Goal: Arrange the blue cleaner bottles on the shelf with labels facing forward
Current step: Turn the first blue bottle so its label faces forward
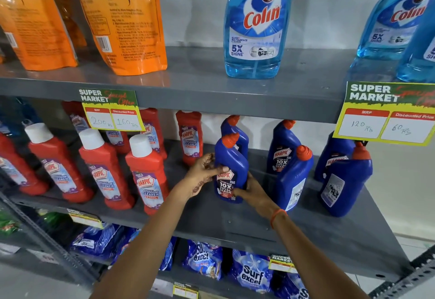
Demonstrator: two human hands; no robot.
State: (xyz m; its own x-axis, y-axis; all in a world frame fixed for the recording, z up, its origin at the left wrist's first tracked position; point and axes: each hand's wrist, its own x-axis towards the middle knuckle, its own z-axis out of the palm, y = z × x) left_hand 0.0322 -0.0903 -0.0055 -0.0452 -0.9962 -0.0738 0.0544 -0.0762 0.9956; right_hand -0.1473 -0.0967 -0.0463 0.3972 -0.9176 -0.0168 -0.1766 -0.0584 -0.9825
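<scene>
Both hands close on one blue Harpic bottle (231, 169) standing on the middle shelf (211, 218). The left hand (202, 174) wraps the bottle's left side, thumb laid across the top of the front label and fingers curled round behind; the right hand (250, 191) cups the lower right side, fingertips pressed onto the label's bottom edge, an orange band at its wrist. Both forearms reach up and forward from the bottom of the view, converging on the bottle. The grip of each hand is closed snugly on the bottle, which sits between the palms with its base at or just above the shelf; whether it rests there cannot be told. Its long axis is upright, leaning slightly left, orange cap on top, the label facing forward. Directly behind it stands another blue bottle (235, 134). To the right, a rear bottle (281, 150) shows its front label, while two front ones (293, 178) (344, 183) are turned with back labels outward. Red Harpic bathroom cleaner bottles (147, 174) fill the shelf's left side. Above stands a Colin cleaner bottle (255, 25).
</scene>
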